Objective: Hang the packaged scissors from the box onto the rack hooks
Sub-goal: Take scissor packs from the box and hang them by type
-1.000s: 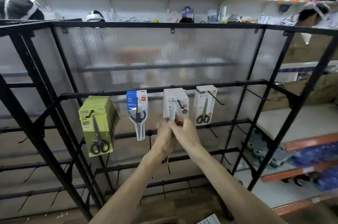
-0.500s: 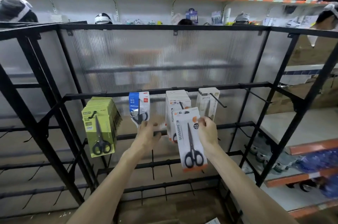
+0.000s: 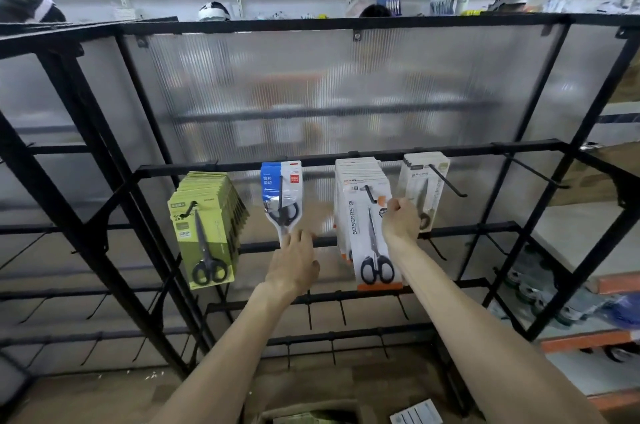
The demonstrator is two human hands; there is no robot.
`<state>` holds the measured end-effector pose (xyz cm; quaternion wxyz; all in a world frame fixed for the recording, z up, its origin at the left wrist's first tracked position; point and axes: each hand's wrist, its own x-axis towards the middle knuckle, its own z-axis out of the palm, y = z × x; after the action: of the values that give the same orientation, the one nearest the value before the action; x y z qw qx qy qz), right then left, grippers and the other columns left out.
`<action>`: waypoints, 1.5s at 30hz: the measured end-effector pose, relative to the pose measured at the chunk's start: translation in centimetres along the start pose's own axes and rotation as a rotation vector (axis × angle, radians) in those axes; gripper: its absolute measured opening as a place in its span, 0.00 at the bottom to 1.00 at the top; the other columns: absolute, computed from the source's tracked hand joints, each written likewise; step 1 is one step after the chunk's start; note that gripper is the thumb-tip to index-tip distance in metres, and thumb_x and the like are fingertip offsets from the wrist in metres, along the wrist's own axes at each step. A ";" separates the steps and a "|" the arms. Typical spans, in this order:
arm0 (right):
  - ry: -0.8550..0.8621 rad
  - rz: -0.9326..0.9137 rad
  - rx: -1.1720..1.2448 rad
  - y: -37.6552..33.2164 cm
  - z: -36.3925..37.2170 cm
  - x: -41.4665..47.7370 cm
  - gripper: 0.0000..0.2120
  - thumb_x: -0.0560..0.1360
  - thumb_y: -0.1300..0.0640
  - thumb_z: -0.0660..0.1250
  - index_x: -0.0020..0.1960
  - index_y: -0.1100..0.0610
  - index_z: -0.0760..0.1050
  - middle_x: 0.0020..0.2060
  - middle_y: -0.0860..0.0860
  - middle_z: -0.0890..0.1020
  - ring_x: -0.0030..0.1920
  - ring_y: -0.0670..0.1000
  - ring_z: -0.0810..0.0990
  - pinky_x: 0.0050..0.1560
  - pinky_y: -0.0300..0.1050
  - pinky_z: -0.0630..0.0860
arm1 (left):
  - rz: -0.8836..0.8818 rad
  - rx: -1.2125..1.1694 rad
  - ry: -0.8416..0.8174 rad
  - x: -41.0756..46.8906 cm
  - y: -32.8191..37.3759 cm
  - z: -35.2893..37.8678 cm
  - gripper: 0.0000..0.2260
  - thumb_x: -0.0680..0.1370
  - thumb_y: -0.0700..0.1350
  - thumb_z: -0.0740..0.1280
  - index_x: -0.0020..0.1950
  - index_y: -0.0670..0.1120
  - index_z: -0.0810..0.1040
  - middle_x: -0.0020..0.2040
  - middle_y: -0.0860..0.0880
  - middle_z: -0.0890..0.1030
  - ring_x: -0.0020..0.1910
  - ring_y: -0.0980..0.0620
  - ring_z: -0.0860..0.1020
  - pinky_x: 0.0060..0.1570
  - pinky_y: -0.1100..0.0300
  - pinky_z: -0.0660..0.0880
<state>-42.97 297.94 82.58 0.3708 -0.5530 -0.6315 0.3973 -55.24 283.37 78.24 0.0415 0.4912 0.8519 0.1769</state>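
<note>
On the black metal rack, a thick stack of green carded scissors packs is hanging at the far left, well apart from both hands. Next along, a blue-and-white blister pack of scissors is hanging alone. The left hand is reaching up under it with fingers stretched out and loose; the fingertips are meeting the pack's lower tip and gripping nothing.

Right of that, the white-and-orange carded pack of black-handled scissors is hanging at the front of a stack of like packs. Its long axis is running straight down, handles at the bottom. A black wire hook is showing in front of its top, so the card is probably threaded on already.

The right hand is pinching the card's upper right edge with curled fingers. The pack is lying just left of those fingers, and this hand is plainly the nearer one, so pushing the card back along the hook and letting go is looking like its job.

Further right, a beige carded pack is hanging partly behind that hand. The hang hole is too small to make out, the right thumb is hidden, and the brown cardboard box is being cut off by the bottom edge.
</note>
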 end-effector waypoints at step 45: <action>-0.553 -0.614 -0.815 32.1 -6.5 -2.7 0.28 0.81 0.58 0.57 0.79 0.60 0.55 0.78 0.57 0.59 0.76 0.60 0.56 0.75 0.55 0.55 | -0.217 0.290 -0.350 -10.5 6.9 25.7 0.35 0.78 0.37 0.60 0.82 0.49 0.48 0.82 0.46 0.48 0.82 0.43 0.44 0.79 0.38 0.48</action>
<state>-23.76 298.15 55.90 0.0476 -0.3184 -0.9384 0.1260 -37.90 284.29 55.48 0.1361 0.4210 0.8959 -0.0404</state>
